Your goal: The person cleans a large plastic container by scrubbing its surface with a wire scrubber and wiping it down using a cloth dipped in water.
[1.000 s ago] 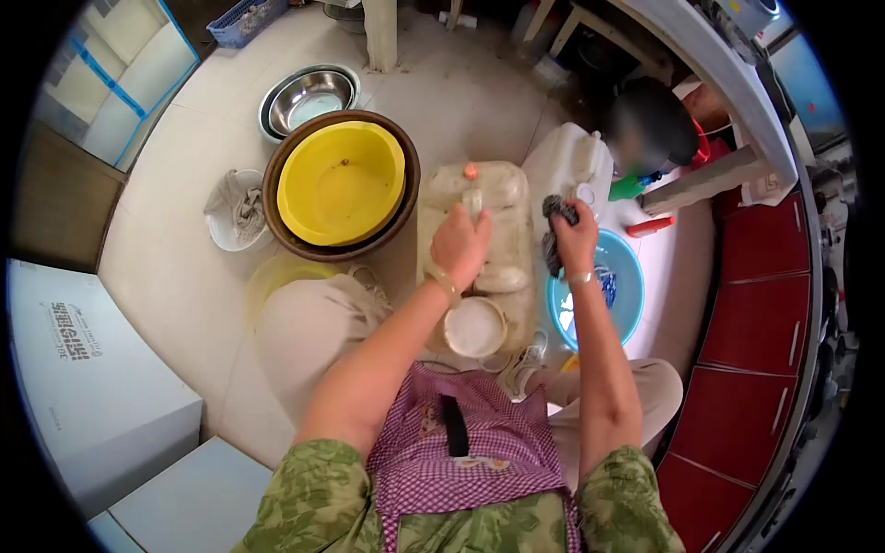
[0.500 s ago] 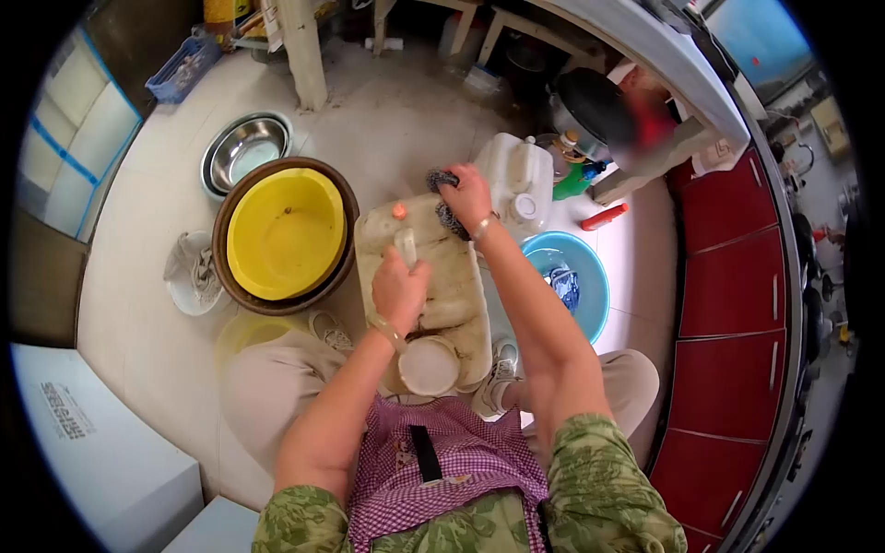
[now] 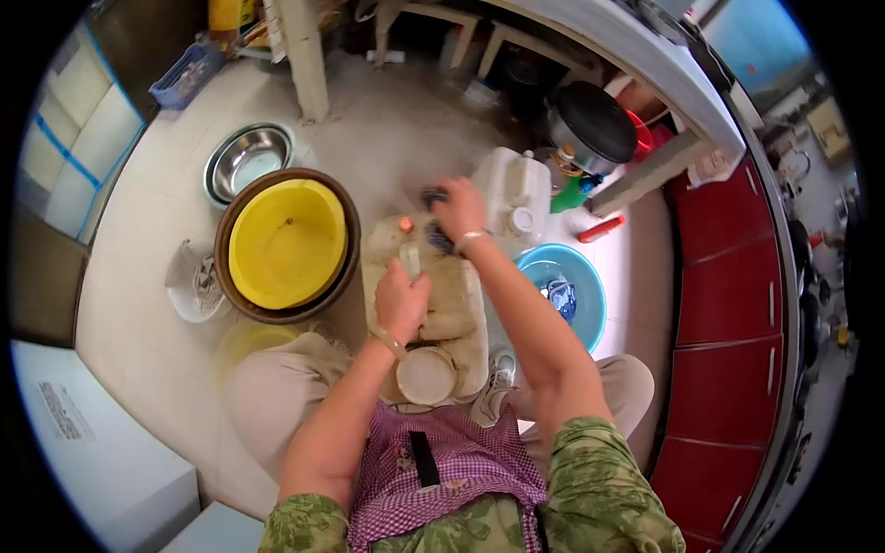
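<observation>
Between my knees lies a stained, whitish plastic jerrycan (image 3: 452, 318), with a wide round cap (image 3: 427, 374) at the near end and a small orange cap (image 3: 406, 224) at the far end. My left hand (image 3: 402, 300) is wrapped round its moulded handle. At the far right corner of the jerrycan, my right hand (image 3: 458, 214) is closed on a dark metal scouring pad (image 3: 437, 237), which is blurred and bulges out on both sides of the fingers. A second white jerrycan (image 3: 502, 189) stands just beyond my right hand.
To the left, a yellow basin (image 3: 288, 244) sits inside a brown tub (image 3: 224, 249), with steel bowls (image 3: 247, 157) behind. A blue basin (image 3: 590, 286) holding water and a blue packet is at right. Red cabinets (image 3: 724, 295) line the right side.
My right hand has moved slightly away from me and to the left with the scouring pad. My left hand keeps its hold on the handle. The whole view has shifted a little.
</observation>
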The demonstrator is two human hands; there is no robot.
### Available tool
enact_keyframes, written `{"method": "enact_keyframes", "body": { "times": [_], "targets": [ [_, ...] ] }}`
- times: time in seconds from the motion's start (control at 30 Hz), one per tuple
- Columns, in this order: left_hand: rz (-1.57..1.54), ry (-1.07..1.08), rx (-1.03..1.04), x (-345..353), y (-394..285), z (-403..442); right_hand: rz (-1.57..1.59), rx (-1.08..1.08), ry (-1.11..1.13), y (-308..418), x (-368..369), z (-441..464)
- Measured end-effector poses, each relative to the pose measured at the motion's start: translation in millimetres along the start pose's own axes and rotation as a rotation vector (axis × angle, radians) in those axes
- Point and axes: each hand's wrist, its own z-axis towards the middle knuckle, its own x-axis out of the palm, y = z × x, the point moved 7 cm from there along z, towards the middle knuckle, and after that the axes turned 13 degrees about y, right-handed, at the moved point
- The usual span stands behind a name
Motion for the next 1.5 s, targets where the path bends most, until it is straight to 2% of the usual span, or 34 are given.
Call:
{"method": "enact_keyframes", "body": {
  "times": [0.03,0.1,0.2,0.23,0.33,0.43,0.53,0.57,0.7,0.83,0.93,0.97,1.07,1.13,1.2,1.3,1.43,1.5],
  "targets": [
    [0.024,-0.012,0.006,-4.6,0.5,-1.9,0.065,0.047,-0.027,-17.8,-2.2,-10.3],
    [0.07,-0.034,0.008,-10.7,2.0,-2.4,0.066,-0.232,-0.101,21.1,-22.1,-61.5],
    [0.096,-0.038,0.064,-6.8,3.2,-0.7,-0.021,-0.313,-0.071,32.2,-13.3,-57.6],
    [0.115,-0.027,0.055,-5.8,1.2,-1.1,0.004,-0.254,-0.091,17.9,-8.0,-34.0],
    [0.027,0.01,-0.042,-7.6,3.5,-2.5,0.304,-0.078,0.14,-25.6,11.9,24.6],
    [0.056,-0.022,-0.029,-19.6,6.4,-3.9,-0.017,-0.312,0.036,22.8,-8.8,-21.6],
    [0.121,-0.009,-0.012,-9.9,-1.9,-2.1,-0.158,-0.519,0.155,77.6,1.8,-47.7],
    [0.139,-0.042,0.059,-8.6,-4.7,-0.8,-0.146,-0.474,0.176,73.3,5.1,-48.4],
    [0.137,-0.049,0.035,-17.6,-4.4,10.5,-0.112,-0.361,0.216,63.4,7.5,-11.7],
    [0.099,-0.042,0.04,-6.9,-2.0,-6.3,-0.112,-0.192,0.132,45.6,-4.3,-17.2],
    [0.028,-0.029,0.165,2.5,-1.2,-5.0,-0.193,-0.153,0.085,11.9,18.9,10.9],
    [0.045,-0.021,0.122,4.2,4.4,-8.5,-0.096,0.084,0.314,-0.3,16.4,27.7],
    [0.038,-0.025,0.091,-5.7,0.3,0.8,0.244,0.225,0.284,-39.9,19.9,25.2],
    [-0.03,-0.017,0.085,-17.5,12.9,-5.1,0.33,0.104,-0.012,-59.3,28.7,-9.9],
    [-0.009,-0.036,0.046,-29.4,16.2,-6.8,0.212,-0.019,-0.066,-13.5,2.4,-66.0],
    [-0.057,-0.052,0.047,-32.0,24.4,-8.5,0.134,-0.291,-0.127,33.8,-11.1,-93.9],
    [-0.204,-0.083,0.024,-26.1,34.7,-16.7,0.429,0.023,0.003,-38.6,29.6,-30.9],
    [-0.222,-0.112,0.031,-32.1,41.0,-12.2,0.348,-0.079,-0.055,-25.9,27.2,-60.4]
  ]
}}
